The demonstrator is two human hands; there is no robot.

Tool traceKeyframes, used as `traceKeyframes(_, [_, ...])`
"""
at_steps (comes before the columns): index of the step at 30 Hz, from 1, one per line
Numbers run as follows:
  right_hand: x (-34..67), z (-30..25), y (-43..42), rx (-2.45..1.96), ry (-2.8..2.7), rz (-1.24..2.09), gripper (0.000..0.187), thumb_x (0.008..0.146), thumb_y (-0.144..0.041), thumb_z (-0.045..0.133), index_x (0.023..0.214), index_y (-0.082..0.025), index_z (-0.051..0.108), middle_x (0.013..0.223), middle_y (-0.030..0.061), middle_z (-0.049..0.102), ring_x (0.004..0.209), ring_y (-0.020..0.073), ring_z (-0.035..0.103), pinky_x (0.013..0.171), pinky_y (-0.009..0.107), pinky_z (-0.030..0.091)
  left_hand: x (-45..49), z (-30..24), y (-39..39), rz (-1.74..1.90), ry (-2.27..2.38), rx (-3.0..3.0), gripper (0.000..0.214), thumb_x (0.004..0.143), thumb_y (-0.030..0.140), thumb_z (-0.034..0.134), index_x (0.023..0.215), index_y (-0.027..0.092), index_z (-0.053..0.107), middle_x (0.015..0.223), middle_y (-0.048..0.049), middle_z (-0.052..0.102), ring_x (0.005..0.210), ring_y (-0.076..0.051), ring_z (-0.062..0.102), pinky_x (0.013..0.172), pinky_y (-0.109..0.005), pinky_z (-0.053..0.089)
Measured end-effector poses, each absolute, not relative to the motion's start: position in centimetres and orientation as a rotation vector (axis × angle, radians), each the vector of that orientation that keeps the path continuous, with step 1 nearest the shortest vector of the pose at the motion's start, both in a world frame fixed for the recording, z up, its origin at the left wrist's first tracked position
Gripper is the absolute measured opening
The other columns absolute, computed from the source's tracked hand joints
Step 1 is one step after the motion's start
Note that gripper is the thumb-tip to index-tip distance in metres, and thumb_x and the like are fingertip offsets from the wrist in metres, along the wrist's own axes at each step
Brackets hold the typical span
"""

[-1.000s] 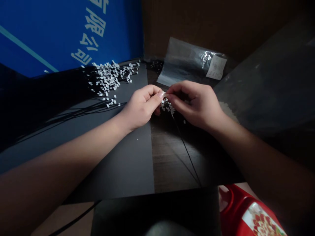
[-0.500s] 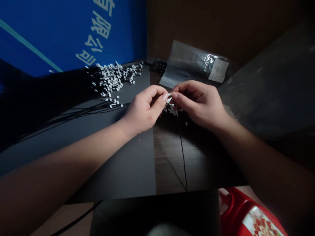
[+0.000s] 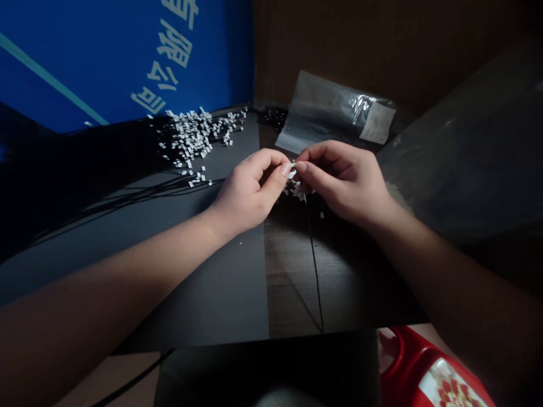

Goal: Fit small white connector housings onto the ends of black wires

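My left hand [image 3: 248, 189] pinches a small white connector [image 3: 292, 174] between thumb and forefinger. Fingertip to fingertip with it, my right hand [image 3: 345, 175] is closed on the end of a thin black cable [image 3: 314, 254]. The cable drops from under my right fingers down to the table's front edge. A pale bit spans the narrow gap between the two thumbs; its exact shape is too small to make out. Beneath my hands lies a small heap of loose white connectors [image 3: 297, 191], partly hidden by my fingers.
At left, a bundle of black cables with white ends [image 3: 190, 135] lies on a grey mat [image 3: 212, 282]. A clear plastic bag [image 3: 322, 113] with a label sits behind my hands. Blue box [image 3: 106, 45] at back left; red container [image 3: 411, 362] below the table's right edge.
Both hands stay almost in place, still pinching. The fingertips and the white connector between them have shifted very slightly.
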State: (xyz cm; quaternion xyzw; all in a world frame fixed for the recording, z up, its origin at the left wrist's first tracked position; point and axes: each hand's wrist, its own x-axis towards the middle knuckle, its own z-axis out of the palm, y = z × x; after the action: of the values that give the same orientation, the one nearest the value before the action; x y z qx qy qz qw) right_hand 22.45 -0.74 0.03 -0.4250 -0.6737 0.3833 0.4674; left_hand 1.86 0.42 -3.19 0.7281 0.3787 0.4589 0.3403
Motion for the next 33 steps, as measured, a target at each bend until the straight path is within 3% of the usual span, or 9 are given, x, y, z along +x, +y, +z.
traceKeyframes(19, [22.3, -0.5, -0.8, -1.053, -1.672, 0.877, 0.028, 0.096, -0.047, 0.086, 0.094, -0.021, 0.075, 0.081, 0.0019, 0.073, 0.071, 0.0166, 0.065, 0.064, 0.03, 0.052, 2.0, -2.9, 0.2, 1.201, 0.997, 1.941, 0.011, 0.108, 0.029, 0.064, 0.104, 0.022, 0.071, 0.105, -0.0069, 0.075, 0.104, -0.023, 0.071, 0.083, -0.033, 0.059])
traceKeyframes(23, [22.4, -0.9, -0.6, -1.022, -1.693, 0.78, 0.022, 0.099, -0.041, 0.081, 0.095, -0.022, 0.073, 0.08, 0.0009, 0.073, 0.072, 0.0161, 0.065, 0.064, 0.03, 0.052, 2.0, -2.9, 0.4, 1.183, 0.951, 1.832, 0.016, 0.11, 0.035, 0.063, 0.108, 0.022, 0.072, 0.09, -0.0038, 0.072, 0.086, -0.02, 0.07, 0.073, -0.031, 0.056])
traceKeyframes(26, [22.5, -1.2, -0.6, -0.982, -1.718, 0.676, 0.016, 0.101, -0.036, 0.079, 0.098, -0.022, 0.073, 0.085, 0.0016, 0.075, 0.075, 0.0165, 0.067, 0.065, 0.03, 0.053, 2.2, -2.3, 0.4, 1.12, 0.933, 1.693, 0.021, 0.11, 0.037, 0.064, 0.1, 0.02, 0.071, 0.079, -0.0008, 0.067, 0.068, -0.015, 0.065, 0.065, -0.029, 0.053])
traceKeyframes(29, [22.7, -1.4, -0.8, -0.989, -1.729, 0.568, 0.009, 0.102, -0.032, 0.078, 0.102, -0.023, 0.074, 0.089, 0.0023, 0.076, 0.073, 0.0162, 0.066, 0.064, 0.031, 0.052, 2.4, -1.6, 0.3, 1.069, 0.889, 1.513, 0.024, 0.107, 0.036, 0.066, 0.093, 0.017, 0.071, 0.082, -0.0017, 0.07, 0.066, -0.012, 0.064, 0.064, -0.027, 0.054])
traceKeyframes(33, [22.7, -1.3, -1.1, -1.007, -1.738, 0.478, 0.005, 0.104, -0.028, 0.075, 0.105, -0.024, 0.075, 0.092, 0.0027, 0.077, 0.074, 0.0162, 0.067, 0.066, 0.032, 0.052, 2.7, -1.2, 0.0, 1.052, 0.808, 1.28, 0.017, 0.102, 0.033, 0.073, 0.098, 0.017, 0.072, 0.086, -0.0019, 0.071, 0.068, -0.012, 0.067, 0.061, -0.026, 0.057])
